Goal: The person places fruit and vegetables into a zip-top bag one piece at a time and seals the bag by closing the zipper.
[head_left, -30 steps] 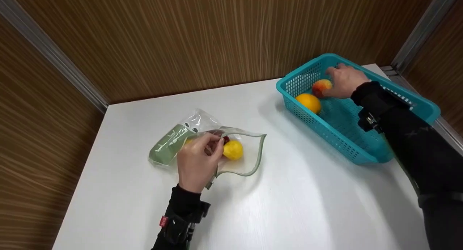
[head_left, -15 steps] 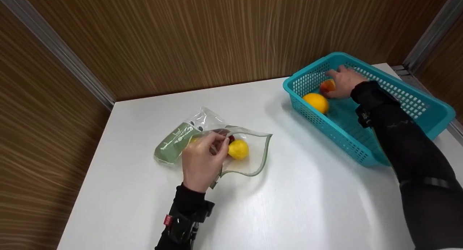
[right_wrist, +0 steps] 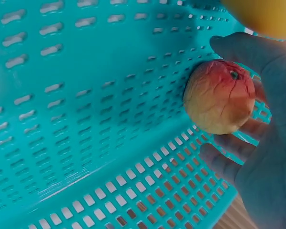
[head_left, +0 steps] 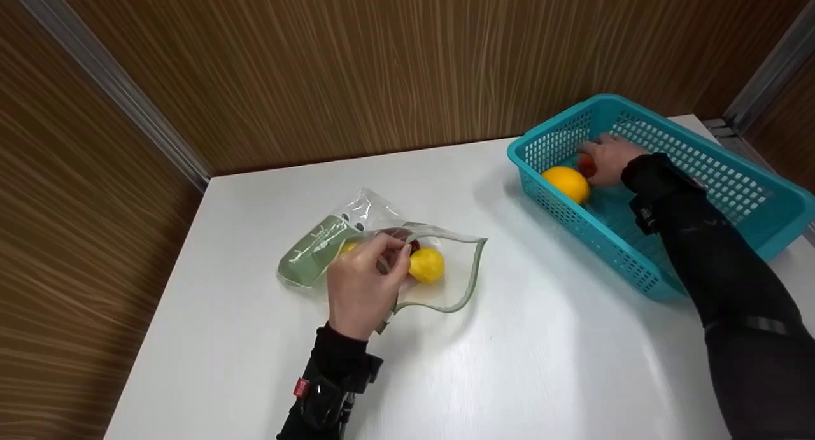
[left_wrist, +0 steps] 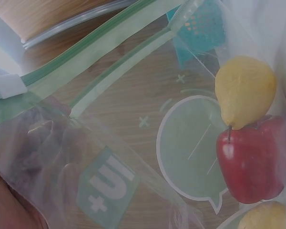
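In the head view my left hand [head_left: 363, 287] pinches the edge of a clear zip bag [head_left: 309, 255] with green trim. The bag lies on the table with its mouth spread toward the right. Inside it are a yellow tapered fruit [left_wrist: 248, 90], a red apple [left_wrist: 257, 160] and, partly cut off, another yellow fruit [left_wrist: 267, 217]. My right hand [head_left: 610, 161] reaches down into a teal basket [head_left: 592, 227], thumb and fingers curled round a red-and-yellow peach [right_wrist: 219, 98]. Beside the peach lies an orange [head_left: 566, 184]. My left fingertips are blurred behind the plastic in the left wrist view.
The white table [head_left: 509, 357] backs onto a wood-grain panel [head_left: 356, 70]. The basket's perforated walls [right_wrist: 86, 95] stand around my right hand. A white slider [left_wrist: 9, 86] sits on the bag's green zip.
My right hand has sunk lower in the basket and closed round the peach, covering more of it. The left hand keeps its hold on the bag. The head view has shifted slightly.
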A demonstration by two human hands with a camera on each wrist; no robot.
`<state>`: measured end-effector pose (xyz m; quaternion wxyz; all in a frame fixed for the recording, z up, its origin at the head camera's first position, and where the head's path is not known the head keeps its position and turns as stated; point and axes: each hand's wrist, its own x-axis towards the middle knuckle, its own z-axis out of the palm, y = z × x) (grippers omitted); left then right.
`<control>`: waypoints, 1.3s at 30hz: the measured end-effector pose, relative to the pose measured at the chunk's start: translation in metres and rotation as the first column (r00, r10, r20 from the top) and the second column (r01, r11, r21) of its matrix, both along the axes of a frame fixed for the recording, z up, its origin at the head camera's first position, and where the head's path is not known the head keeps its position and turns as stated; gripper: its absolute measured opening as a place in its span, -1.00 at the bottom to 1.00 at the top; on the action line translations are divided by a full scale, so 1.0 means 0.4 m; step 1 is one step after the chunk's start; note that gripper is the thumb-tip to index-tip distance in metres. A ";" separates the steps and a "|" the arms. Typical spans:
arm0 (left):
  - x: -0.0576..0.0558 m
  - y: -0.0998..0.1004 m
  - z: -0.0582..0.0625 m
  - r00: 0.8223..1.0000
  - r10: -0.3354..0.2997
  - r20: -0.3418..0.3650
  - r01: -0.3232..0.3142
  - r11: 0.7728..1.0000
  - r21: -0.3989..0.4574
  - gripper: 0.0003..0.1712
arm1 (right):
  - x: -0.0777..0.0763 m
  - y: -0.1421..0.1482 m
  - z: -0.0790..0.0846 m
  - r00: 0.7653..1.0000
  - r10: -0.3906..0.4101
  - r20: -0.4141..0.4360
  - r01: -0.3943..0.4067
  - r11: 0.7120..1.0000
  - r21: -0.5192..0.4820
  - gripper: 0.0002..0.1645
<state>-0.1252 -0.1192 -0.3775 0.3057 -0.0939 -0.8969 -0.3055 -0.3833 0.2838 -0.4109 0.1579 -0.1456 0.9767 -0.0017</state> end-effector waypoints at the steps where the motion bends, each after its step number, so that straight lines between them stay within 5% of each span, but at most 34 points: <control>1: 0.000 0.001 0.001 1.000 0.001 -0.004 -0.001 1.000 -0.003 -0.93 | 0.001 0.002 -0.002 1.000 0.003 0.003 -0.003 1.000 0.004 -0.20; 20: -0.010 0.009 0.000 1.000 -0.012 0.015 0.012 1.000 -0.006 -0.94 | 0.017 0.026 -0.018 0.992 -0.069 0.105 0.073 0.997 -0.034 -0.30; 33: -0.022 0.005 -0.006 1.000 -0.024 0.002 0.024 1.000 -0.003 -0.92 | 0.054 0.035 0.072 0.996 -0.086 0.020 0.087 0.993 -0.075 -0.25; 39: -0.026 -0.001 -0.011 1.000 -0.028 0.009 0.028 1.000 0.003 -0.92 | 0.088 0.003 0.124 0.996 -0.038 -0.077 0.029 0.993 -0.116 -0.27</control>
